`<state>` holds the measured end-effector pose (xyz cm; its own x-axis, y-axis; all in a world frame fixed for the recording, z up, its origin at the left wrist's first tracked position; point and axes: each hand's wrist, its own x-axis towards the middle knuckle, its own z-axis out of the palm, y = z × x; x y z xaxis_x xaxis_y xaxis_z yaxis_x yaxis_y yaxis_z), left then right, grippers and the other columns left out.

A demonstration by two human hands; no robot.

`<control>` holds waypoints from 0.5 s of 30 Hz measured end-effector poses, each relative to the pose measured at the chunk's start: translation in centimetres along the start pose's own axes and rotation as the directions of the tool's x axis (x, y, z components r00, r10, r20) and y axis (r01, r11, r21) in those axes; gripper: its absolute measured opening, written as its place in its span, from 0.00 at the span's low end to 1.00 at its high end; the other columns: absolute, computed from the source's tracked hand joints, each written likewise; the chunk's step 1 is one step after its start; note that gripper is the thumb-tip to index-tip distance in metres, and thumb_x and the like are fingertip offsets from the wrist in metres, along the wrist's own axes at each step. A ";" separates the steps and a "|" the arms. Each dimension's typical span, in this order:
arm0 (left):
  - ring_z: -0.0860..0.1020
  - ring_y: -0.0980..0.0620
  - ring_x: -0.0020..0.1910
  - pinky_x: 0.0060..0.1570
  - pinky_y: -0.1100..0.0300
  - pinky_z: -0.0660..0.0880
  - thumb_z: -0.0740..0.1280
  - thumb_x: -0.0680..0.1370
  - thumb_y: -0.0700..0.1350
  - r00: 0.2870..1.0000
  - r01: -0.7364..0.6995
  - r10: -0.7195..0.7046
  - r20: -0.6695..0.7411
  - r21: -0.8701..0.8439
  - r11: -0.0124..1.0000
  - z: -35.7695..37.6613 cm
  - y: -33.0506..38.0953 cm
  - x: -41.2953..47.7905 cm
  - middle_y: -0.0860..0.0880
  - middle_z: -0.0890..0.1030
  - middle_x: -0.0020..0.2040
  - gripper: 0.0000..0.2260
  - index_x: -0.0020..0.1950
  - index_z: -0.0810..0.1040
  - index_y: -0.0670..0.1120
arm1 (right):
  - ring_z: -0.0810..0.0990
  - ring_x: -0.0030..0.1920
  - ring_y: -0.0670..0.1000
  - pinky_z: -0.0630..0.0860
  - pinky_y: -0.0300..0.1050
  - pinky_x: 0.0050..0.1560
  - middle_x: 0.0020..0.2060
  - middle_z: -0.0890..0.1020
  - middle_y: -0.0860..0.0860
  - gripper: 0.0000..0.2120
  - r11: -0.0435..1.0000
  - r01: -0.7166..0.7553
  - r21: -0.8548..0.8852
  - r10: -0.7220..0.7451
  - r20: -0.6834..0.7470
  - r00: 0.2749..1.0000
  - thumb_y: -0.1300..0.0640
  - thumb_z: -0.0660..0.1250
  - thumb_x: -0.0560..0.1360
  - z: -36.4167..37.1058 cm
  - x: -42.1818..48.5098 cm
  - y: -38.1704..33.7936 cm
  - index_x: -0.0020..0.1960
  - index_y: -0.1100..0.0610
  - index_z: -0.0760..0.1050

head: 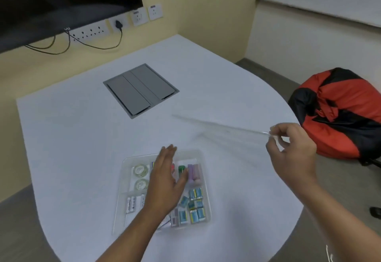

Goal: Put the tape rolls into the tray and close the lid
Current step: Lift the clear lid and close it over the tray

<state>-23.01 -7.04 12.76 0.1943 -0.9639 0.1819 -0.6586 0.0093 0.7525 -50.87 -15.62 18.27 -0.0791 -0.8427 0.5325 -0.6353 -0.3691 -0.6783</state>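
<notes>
A clear plastic tray [123, 189] with compartments sits on the white table near me. Two clear tape rolls [140, 177] lie in its upper-left compartment, one behind the other. My left hand [167, 181] hovers flat over the tray's middle, fingers apart, holding nothing, and hides part of the contents. My right hand [288, 150] is raised to the right of the tray. Its fingertips pinch one edge of the transparent lid [222, 129], which is tilted in the air above the table and blurred.
The tray also holds batteries [132, 205], coloured markers [193, 172] and several small blue-yellow packets [195, 206]. A grey cable hatch [141, 90] is set into the table. A red-and-black beanbag [340, 113] sits on the floor at right. Wall sockets and a screen are behind.
</notes>
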 end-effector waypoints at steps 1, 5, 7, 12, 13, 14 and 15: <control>0.56 0.56 0.75 0.68 0.73 0.54 0.68 0.76 0.49 0.998 0.028 -0.029 -0.055 -0.025 0.999 -1.0 0.0 0.8 0.50 0.61 0.76 0.30 0.75 0.60 0.49 | 0.78 0.44 0.42 0.79 0.37 0.43 0.42 0.79 0.44 0.13 0.997 -0.007 0.079 0.006 0.006 1.000 0.69 0.69 0.71 -0.1 0.6 -1.0 0.47 0.53 0.76; 0.57 0.55 0.75 0.72 0.54 0.57 0.66 0.75 0.57 0.951 0.198 -0.232 -0.206 -0.174 0.965 -5.2 -1.4 2.9 0.54 0.56 0.78 0.36 0.77 0.52 0.53 | 0.82 0.46 0.45 0.76 0.29 0.42 0.41 0.84 0.45 0.10 0.921 -0.136 0.365 0.108 0.096 0.989 0.65 0.72 0.73 0.7 2.1 -4.4 0.45 0.50 0.77; 0.60 0.53 0.74 0.73 0.51 0.59 0.64 0.74 0.59 0.926 0.259 -0.319 -0.202 -0.273 0.926 -7.1 -2.6 3.0 0.54 0.59 0.77 0.34 0.77 0.54 0.53 | 0.83 0.46 0.50 0.78 0.36 0.47 0.42 0.85 0.48 0.12 0.846 -0.202 0.494 0.148 0.146 0.978 0.66 0.73 0.73 1.6 2.4 -5.4 0.46 0.50 0.78; 0.79 0.59 0.57 0.60 0.58 0.71 0.65 0.77 0.52 0.902 0.273 -0.400 -0.160 -0.505 0.819 -10.8 -5.8 1.8 0.53 0.84 0.55 0.10 0.59 0.77 0.57 | 0.85 0.49 0.52 0.81 0.43 0.51 0.46 0.87 0.50 0.11 0.701 -0.325 0.635 0.245 0.214 0.946 0.63 0.74 0.72 4.6 2.7 -7.0 0.51 0.50 0.80; 0.81 0.58 0.53 0.57 0.58 0.73 0.66 0.78 0.51 0.894 0.281 -0.420 -0.157 -0.535 0.797 -11.2 -6.5 1.4 0.52 0.85 0.51 0.09 0.57 0.78 0.55 | 0.85 0.50 0.51 0.81 0.42 0.52 0.48 0.87 0.50 0.12 0.673 -0.356 0.649 0.274 0.229 0.934 0.63 0.75 0.72 5.4 2.6 -7.1 0.53 0.51 0.80; 0.82 0.55 0.51 0.54 0.58 0.74 0.66 0.78 0.49 0.881 0.298 -0.449 -0.151 -0.559 0.774 -11.6 -7.3 1.0 0.51 0.86 0.48 0.08 0.56 0.79 0.51 | 0.85 0.51 0.51 0.81 0.42 0.53 0.49 0.86 0.49 0.14 0.659 -0.380 0.649 0.288 0.249 0.925 0.63 0.75 0.72 6.4 2.4 -7.2 0.55 0.52 0.79; 0.83 0.53 0.49 0.52 0.57 0.75 0.65 0.78 0.47 0.866 0.324 -0.481 -0.139 -0.576 0.751 -11.8 -8.0 0.6 0.50 0.86 0.47 0.08 0.55 0.80 0.48 | 0.85 0.53 0.50 0.80 0.41 0.54 0.52 0.86 0.47 0.15 0.674 -0.383 0.631 0.277 0.265 0.924 0.63 0.74 0.72 7.3 1.9 -7.3 0.57 0.51 0.79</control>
<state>-9.04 -4.55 14.32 0.5862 -0.8018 -0.1162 -0.0126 -0.1524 0.9882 -40.80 -17.44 20.55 -0.0459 -0.9844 0.1699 0.0868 -0.1733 -0.9810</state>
